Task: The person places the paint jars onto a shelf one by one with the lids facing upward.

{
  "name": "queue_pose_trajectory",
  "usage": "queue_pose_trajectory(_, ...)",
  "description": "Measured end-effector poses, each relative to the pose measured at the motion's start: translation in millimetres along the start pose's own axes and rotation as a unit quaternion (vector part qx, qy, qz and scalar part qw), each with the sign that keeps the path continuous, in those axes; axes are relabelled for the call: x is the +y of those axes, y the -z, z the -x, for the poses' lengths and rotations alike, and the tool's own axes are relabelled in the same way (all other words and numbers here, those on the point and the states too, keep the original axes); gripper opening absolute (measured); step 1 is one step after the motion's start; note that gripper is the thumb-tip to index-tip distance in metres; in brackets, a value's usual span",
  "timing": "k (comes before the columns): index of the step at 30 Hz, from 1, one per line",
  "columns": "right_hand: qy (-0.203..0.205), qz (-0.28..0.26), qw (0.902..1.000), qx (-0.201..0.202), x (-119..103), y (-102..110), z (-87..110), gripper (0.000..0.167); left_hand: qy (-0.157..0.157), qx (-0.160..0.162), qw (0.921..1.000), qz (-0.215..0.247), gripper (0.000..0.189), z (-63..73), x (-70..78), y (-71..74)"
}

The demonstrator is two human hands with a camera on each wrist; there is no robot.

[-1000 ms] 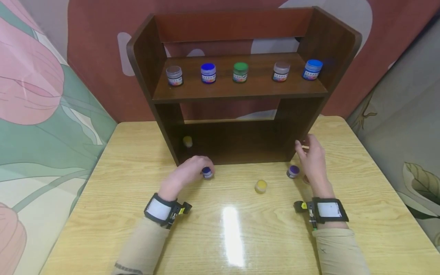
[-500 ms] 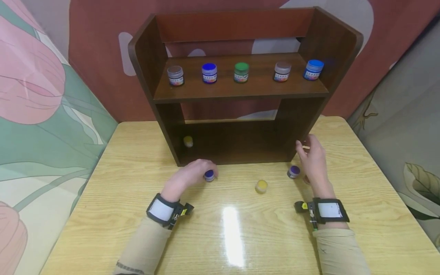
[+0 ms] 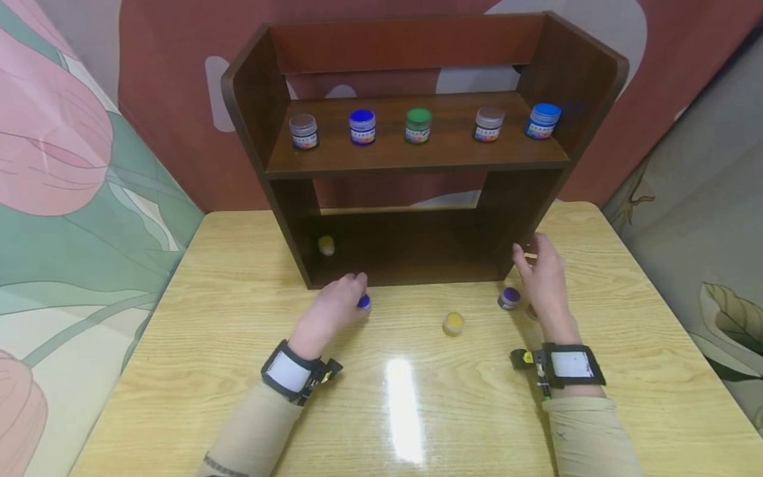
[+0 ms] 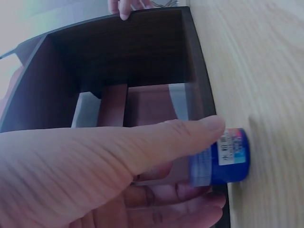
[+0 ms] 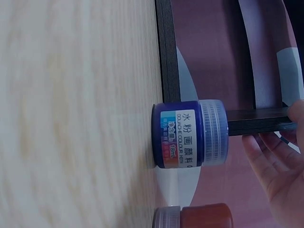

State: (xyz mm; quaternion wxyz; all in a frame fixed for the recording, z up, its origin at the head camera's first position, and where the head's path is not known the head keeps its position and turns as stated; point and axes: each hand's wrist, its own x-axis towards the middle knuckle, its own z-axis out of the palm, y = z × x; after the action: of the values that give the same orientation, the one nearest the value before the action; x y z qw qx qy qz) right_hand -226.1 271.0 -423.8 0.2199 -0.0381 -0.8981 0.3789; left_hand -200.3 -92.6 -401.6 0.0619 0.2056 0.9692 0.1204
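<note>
Left hand [image 3: 335, 309] pinches blue gouache jar [image 4: 232, 174], thumb opposing fingers; right hand [image 3: 545, 281], half-curled, grips shelf side panel [image 3: 518, 205]. Lowering right wrist could topple purple gouache jar [image 5: 183, 135].

The table [image 3: 334, 411] has a smooth, glossy, light wood-grain surface that returns a bright reflection. The shelf [image 3: 387, 157] shows dark wood grain with low sheen. The blue jar [image 4: 236, 175] and purple jar [image 5: 158, 135] appear to be smooth plastic, with translucent, ribbed plastic lids and printed labels. Sleeves [image 3: 253, 424] are matt cloth, lightly wrinkled. The wall covering [image 3: 173, 126] appears matt.
</note>
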Motion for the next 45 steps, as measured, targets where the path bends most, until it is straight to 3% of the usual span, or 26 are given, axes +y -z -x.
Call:
queue_pose_trajectory(9, 0.002, -0.005, 1.0, -0.002, -1.6, 1.0, -0.1, 0.037, -0.002, 0.002, 1.0, 0.002, 0.024, -3.3, -2.6, -5.8)
queue_pose_trajectory(22, 0.013, -0.01, 0.9999, 0.001, 1.6, 0.4, 0.8, 0.035, -0.031, 0.035, 0.9945, 0.093, 0.021, -5.1, -6.1, -7.8)
queue_pose_trajectory(38, 0.007, -0.007, 0.9998, -0.018, 3.8, -1.1, -0.2, 0.038, -0.052, 0.105, 0.9868, 0.112, 0.03, -9.4, -11.1, -11.6)
queue_pose_trajectory(45, 0.005, -0.01, 0.9998, -0.014, 3.2, 1.0, 0.6, 0.037, -0.071, 0.128, 0.9842, 0.099, 0.026, -12.0, -12.5, -12.0)
